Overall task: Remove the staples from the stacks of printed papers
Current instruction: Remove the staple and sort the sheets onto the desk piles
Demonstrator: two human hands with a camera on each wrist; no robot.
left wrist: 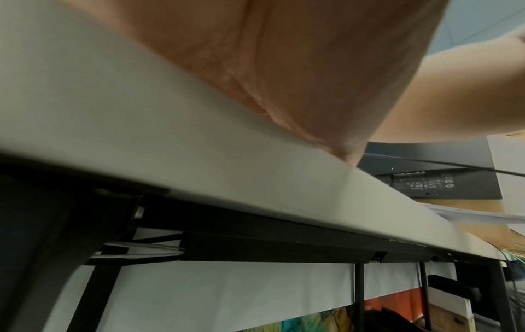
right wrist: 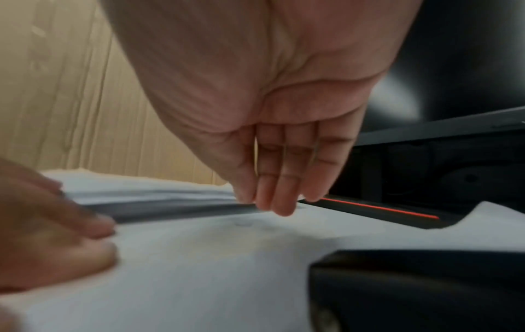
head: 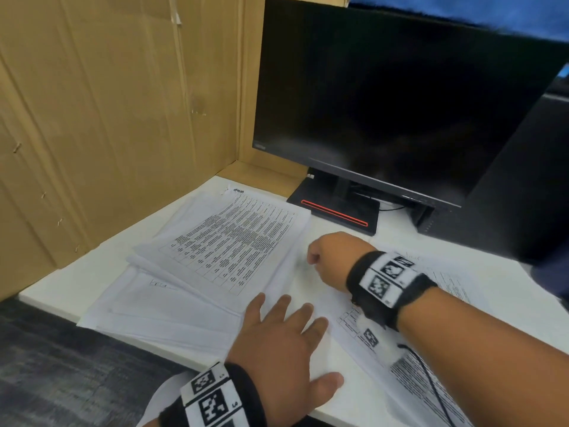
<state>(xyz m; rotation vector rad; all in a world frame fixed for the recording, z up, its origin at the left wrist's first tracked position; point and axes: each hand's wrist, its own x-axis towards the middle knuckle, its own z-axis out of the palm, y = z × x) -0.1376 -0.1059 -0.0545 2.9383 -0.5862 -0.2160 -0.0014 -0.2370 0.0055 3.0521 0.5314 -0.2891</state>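
A blank-faced stapled sheaf (head: 308, 285) lies slanted on the white desk (head: 61, 288). My left hand (head: 292, 334) presses flat on it with fingers spread; it also shows blurred in the right wrist view (right wrist: 56, 235). My right hand (head: 315, 257) is bent down over the sheaf's far corner. In the right wrist view its fingertips (right wrist: 272, 202) are bunched with the thumb and touch the paper. No staple shows between them. A fanned stack with a printed table (head: 240, 241) lies to the left. The left wrist view shows only my palm (left wrist: 312, 67) and the desk edge (left wrist: 199, 161).
A dark monitor (head: 400, 103) stands behind the papers, its base (head: 335, 211) with a red stripe close to my right hand. Cardboard walls (head: 107, 118) close the left and back. More printed sheets (head: 446, 282) lie under my right forearm. A black cable (head: 431, 383) runs from the wristband.
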